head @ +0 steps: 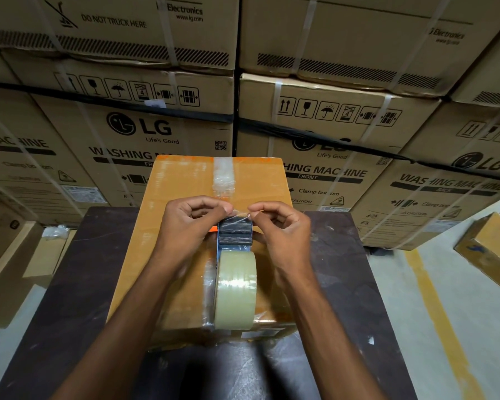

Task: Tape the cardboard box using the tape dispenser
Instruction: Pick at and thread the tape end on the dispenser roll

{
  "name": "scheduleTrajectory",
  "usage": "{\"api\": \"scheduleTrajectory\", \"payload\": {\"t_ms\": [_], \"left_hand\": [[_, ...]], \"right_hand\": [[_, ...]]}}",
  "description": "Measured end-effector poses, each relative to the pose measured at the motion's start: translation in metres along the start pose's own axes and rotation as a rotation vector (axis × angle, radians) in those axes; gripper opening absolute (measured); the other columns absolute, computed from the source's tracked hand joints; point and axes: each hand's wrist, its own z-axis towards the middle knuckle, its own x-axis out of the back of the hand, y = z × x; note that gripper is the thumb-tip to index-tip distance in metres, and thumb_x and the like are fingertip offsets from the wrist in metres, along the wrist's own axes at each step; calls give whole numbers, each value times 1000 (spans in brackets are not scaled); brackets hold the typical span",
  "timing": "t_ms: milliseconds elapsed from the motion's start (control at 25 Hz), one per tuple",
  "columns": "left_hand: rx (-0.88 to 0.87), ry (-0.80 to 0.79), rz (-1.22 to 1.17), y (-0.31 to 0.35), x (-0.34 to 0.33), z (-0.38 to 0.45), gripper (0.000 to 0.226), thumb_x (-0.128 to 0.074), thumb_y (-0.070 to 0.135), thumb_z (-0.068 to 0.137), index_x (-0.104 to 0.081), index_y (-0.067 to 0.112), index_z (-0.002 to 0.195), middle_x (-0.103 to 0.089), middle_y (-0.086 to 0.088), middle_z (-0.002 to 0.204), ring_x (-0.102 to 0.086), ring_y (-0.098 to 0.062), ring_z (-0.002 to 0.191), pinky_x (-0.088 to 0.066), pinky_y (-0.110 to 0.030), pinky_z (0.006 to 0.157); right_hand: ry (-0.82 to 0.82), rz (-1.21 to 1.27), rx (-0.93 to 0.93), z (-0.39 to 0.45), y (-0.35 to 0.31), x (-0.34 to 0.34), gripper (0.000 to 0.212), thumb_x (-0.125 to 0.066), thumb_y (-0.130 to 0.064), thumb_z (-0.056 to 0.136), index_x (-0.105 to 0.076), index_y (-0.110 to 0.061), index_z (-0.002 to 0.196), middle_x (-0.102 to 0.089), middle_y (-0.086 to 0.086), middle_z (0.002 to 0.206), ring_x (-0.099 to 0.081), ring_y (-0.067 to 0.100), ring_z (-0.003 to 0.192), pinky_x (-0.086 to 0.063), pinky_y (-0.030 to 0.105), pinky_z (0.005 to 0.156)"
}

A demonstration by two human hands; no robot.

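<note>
An orange-brown cardboard box [173, 197] lies on a dark table [78, 278]. A strip of clear tape [224, 176] runs down the far half of its top seam. The tape dispenser [235, 235] rests on the box, its black ribbed head pointing away and its roll of clear tape [236, 290] toward me. My left hand [189, 223] and my right hand [280, 226] sit on either side of the dispenser head. Both pinch the loose end of the tape [241, 213] between thumb and forefinger, holding it stretched just above the head.
Stacks of large strapped washing machine cartons [315, 116] rise right behind the table. Smaller cartons [9, 249] stand on the floor at the left, and another carton [491, 249] lies at the right. A yellow line [433, 307] marks the grey floor to the right.
</note>
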Motion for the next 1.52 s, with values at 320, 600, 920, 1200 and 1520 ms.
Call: {"api": "scheduleTrajectory", "payload": {"t_ms": [320, 600, 920, 1200, 1520], "left_hand": [[19, 37, -12, 2, -5, -1, 13, -81, 7, 91, -81, 11, 104, -85, -10, 90, -80, -19, 79, -65, -31, 62], [-31, 57, -15, 2, -7, -5, 17, -83, 6, 90, -80, 9, 106, -86, -9, 89, -82, -18, 78, -64, -27, 63], [-28, 64, 52, 0, -3, -5, 16, -82, 11, 92, -81, 15, 108, -86, -4, 92, -83, -20, 86, -64, -32, 65], [-22, 80, 62, 1, -4, -7, 19, -81, 8, 92, -80, 14, 110, -86, -3, 92, -83, -18, 84, -65, -32, 67], [-29, 88, 91, 9, -7, -11, 27, -81, 5, 92, -79, 10, 119, -85, -3, 89, -80, -8, 75, -61, -23, 59]], "right_hand": [[20, 70, -69, 0, -4, 5, 21, -62, -3, 101, -78, -13, 92, -76, 3, 76, -74, 14, 77, -64, 31, 65], [-93, -272, 22, 11, -10, -4, 16, -86, -34, 84, -79, -20, 81, -80, -4, 83, -76, 22, 77, -64, 45, 74], [-78, -409, 61, 12, -2, -2, 22, -68, -33, 96, -76, -22, 79, -79, 0, 80, -75, 26, 77, -63, 54, 72], [-36, -418, 94, 8, -1, -1, 19, -69, -28, 97, -75, -23, 80, -77, -4, 80, -75, 24, 79, -63, 57, 74], [-17, -451, 78, 7, -7, -4, 18, -67, -22, 96, -74, -22, 80, -75, -9, 82, -74, 25, 82, -63, 57, 76]]}}
